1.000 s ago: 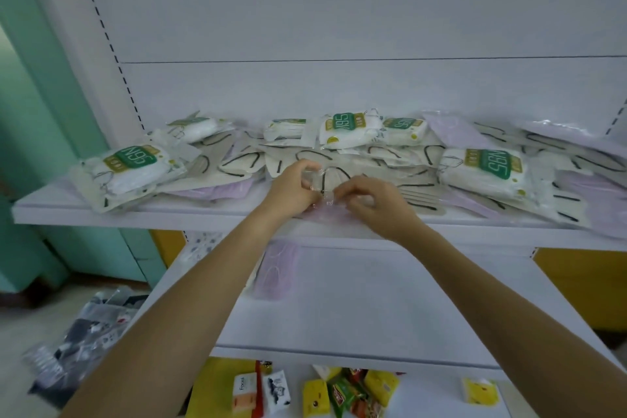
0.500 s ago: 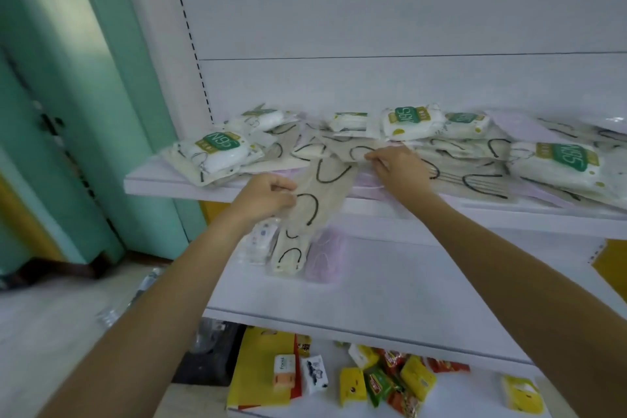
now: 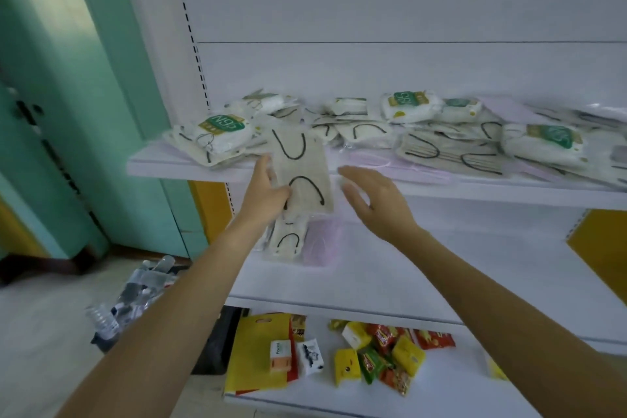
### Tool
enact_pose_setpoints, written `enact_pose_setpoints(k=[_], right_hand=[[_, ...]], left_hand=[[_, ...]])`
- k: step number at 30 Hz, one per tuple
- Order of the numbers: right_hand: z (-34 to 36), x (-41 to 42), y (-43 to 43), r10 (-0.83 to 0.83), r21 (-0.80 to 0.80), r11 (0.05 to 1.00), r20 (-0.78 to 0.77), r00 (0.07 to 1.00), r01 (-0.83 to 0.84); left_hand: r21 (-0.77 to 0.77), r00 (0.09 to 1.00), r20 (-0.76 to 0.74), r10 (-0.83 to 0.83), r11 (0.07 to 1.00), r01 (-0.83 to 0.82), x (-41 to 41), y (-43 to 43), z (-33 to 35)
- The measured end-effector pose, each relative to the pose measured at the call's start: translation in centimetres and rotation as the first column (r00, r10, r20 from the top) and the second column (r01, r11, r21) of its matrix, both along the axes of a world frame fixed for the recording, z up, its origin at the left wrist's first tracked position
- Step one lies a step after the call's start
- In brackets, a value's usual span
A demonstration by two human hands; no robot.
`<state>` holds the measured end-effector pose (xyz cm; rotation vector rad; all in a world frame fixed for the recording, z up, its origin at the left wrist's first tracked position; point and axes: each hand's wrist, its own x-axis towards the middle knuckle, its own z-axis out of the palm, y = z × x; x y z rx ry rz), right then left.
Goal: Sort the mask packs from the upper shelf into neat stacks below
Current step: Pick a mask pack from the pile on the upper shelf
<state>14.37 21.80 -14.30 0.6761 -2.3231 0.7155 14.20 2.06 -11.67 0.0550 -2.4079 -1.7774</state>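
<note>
So the left hand [image 3: 268, 192] has its fingers wrapped round the left edge of a beige mask pack [image 3: 302, 170] with black ear loops. The pack's long axis runs 12 to 6, and its bottom half hangs past the upper shelf [image 3: 163, 168] lip. The right hand [image 3: 373, 205] is just at 3 o'clock of the pack, fingers spread and loose, holding nothing.

The matching beige stack [image 3: 285, 243] is straight down at 6 o'clock on the lower shelf [image 3: 441, 268], with a lilac stack [image 3: 322, 243] right against its 3 o'clock side. The left hand's clearly nearer for the drop. The only things to watch imo are the shelf lip and not landing it across the lilac pile. The N95 packs [image 3: 222, 129] at 11 o'clock are out of the way.
</note>
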Motion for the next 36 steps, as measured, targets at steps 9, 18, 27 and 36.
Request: enact_pose_setpoints(k=[9,18,27,36], right_hand=[[2.7,-0.8,12.9,-0.801,0.415,0.591,0.398,0.446,0.692],[1.8,1.7,10.5,-0.674,0.328,0.728,0.183,0.715,0.602],[2.0,1.7,9.9,-0.667,0.412,0.713,0.15,0.73,0.567],[0.0,4.5,-2.8,-0.263,0.139,0.963,0.31,0.914,0.23]], left_hand=[[-0.173,0.98,-0.124,-0.158,0.976,0.136,0.1,5.0,-0.1],[-0.109,0.979,-0.144,-0.147,0.985,0.132,-0.1,7.0,-1.5],[-0.036,0.993,-0.068,-0.096,0.995,0.094,0.4,5.7,-2.5],[0.131,0.979,-0.152,-0.136,0.979,0.157,1.8,5.6,-2.1]])
